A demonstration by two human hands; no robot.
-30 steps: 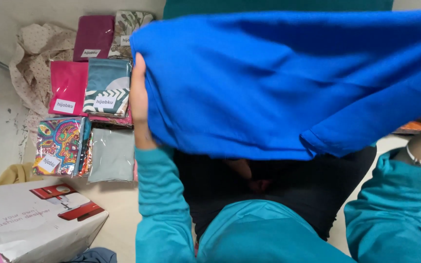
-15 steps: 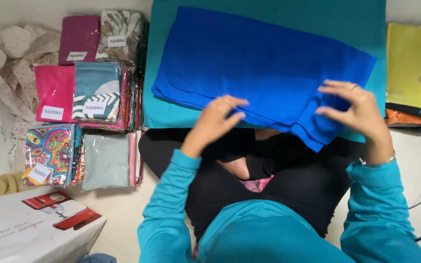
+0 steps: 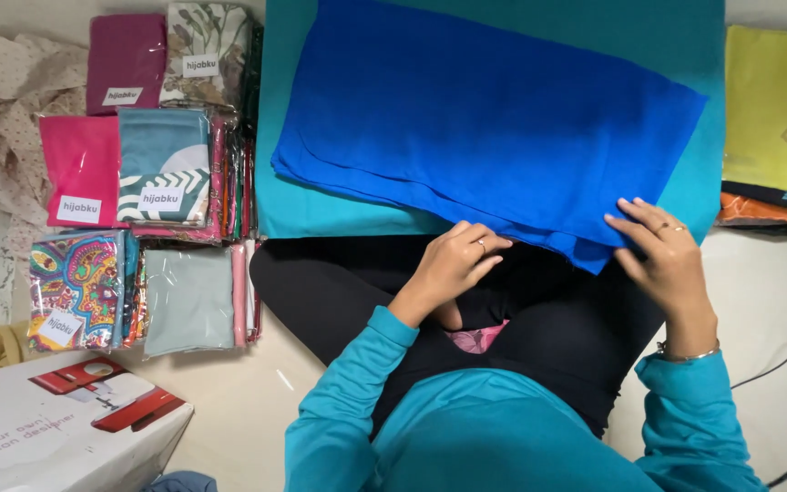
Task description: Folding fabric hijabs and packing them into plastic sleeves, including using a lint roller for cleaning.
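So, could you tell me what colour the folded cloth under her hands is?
Bright royal blue, plain; the folded cloth shows best in the head view.
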